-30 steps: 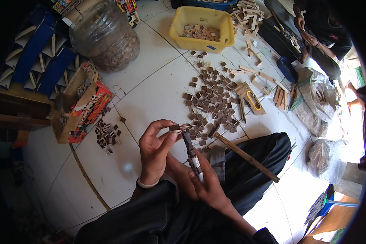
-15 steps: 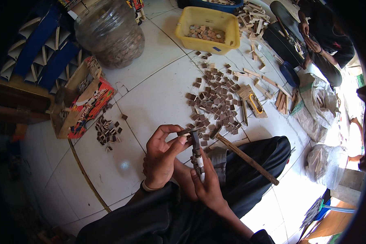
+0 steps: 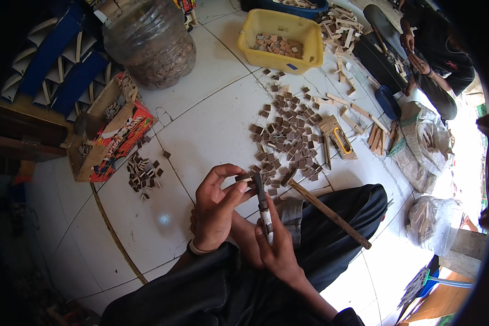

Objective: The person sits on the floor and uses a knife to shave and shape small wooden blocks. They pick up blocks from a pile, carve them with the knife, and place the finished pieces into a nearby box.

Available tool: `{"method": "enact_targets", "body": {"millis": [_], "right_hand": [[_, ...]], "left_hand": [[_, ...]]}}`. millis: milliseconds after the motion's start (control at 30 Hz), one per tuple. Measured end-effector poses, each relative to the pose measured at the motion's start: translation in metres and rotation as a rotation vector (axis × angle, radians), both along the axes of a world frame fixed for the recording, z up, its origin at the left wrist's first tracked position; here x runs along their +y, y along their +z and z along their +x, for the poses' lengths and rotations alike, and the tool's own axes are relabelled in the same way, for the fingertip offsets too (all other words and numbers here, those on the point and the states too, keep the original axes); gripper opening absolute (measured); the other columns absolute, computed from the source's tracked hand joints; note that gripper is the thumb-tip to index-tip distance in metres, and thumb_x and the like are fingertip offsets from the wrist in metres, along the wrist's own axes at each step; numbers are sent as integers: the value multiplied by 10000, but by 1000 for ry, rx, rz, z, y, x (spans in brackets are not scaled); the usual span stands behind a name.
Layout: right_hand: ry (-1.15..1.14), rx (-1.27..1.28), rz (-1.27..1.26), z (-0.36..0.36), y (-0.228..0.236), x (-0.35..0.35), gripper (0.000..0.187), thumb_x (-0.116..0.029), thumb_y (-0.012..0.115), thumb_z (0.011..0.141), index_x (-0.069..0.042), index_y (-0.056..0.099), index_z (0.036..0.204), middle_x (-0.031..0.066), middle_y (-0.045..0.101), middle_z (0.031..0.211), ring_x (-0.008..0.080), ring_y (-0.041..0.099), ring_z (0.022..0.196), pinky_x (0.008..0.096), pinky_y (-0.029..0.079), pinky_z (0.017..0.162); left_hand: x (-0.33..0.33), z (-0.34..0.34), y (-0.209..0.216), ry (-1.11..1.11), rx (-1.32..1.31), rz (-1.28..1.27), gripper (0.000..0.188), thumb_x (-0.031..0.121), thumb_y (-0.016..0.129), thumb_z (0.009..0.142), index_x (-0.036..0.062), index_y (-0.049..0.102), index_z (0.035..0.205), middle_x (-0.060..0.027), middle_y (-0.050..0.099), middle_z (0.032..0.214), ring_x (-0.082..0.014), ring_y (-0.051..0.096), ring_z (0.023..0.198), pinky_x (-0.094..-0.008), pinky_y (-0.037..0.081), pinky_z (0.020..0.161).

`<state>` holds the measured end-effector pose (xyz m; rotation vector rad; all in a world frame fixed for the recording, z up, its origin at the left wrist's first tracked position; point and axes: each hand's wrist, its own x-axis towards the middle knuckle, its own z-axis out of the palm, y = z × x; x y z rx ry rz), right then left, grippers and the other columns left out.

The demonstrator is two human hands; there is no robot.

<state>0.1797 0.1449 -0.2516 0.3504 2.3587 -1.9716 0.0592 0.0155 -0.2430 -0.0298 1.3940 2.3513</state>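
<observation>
My left hand (image 3: 214, 211) pinches a small wooden piece (image 3: 246, 177) with a dark face between thumb and fingers. Closed around the white handle of a slim hand tool (image 3: 263, 202) with a dark, flat-looking head is my right hand (image 3: 279, 245); I cannot make out the tool's exact kind. Its head stands upright against or right beside the end of the piece. Beyond my hands, many small dark-faced square wooden pieces (image 3: 290, 130) lie spread on the tiles. A smaller heap of such pieces (image 3: 142, 173) is to the left.
A wooden stick (image 3: 331, 215) rests across my right knee. A yellow tub (image 3: 250, 53) holds more pieces. Around it are a large clear plastic container (image 3: 149, 46), a red-printed carton (image 3: 122, 141), a wooden block with a yellow-edged tool (image 3: 339, 138) and sacks (image 3: 421, 144). A person sits at far right.
The tool has turned more upright, and the wooden piece has tilted so its pale edge shows. Both hands stay in nearly the same place.
</observation>
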Motion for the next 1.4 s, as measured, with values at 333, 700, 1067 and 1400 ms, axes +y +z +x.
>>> {"method": "enact_targets", "body": {"millis": [333, 700, 1067, 1400], "right_hand": [[73, -37, -148, -2, 13, -1, 724, -154, 600, 1070, -58, 224, 1681, 228, 629, 1154, 270, 660, 1034, 412, 516, 912], [8, 66, 610, -19, -7, -13, 839, -223, 769, 894, -136, 382, 1633, 238, 565, 976, 446, 645, 831, 525, 538, 725], [10, -62, 500, -17, -9, 27, 827, 34, 623, 948, -163, 295, 1681, 176, 586, 1110, 405, 617, 995, 539, 483, 889], [95, 33, 141, -9, -10, 38, 710, 42, 596, 993, -50, 331, 1645, 262, 580, 1428, 401, 577, 1339, 425, 446, 1114]], "left_hand": [[0, -4, -19, 168, 401, -228, 150, -89, 684, 966, -71, 727, 1108, -177, 739, 1122, -270, 740, 1063, -387, 611, 967], [-7, -5, -8, 280, 608, -609, 175, -102, 719, 934, -71, 752, 1103, -148, 757, 1033, -180, 725, 932, -286, 599, 833], [-12, -13, -7, 233, 191, -456, 280, 89, 703, 1023, -103, 697, 1227, -119, 751, 1023, -155, 720, 894, -304, 596, 861], [-15, -13, -2, 100, 99, -382, 255, 152, 661, 1055, -74, 684, 1171, -105, 703, 1057, -238, 744, 971, -365, 614, 876]]}}
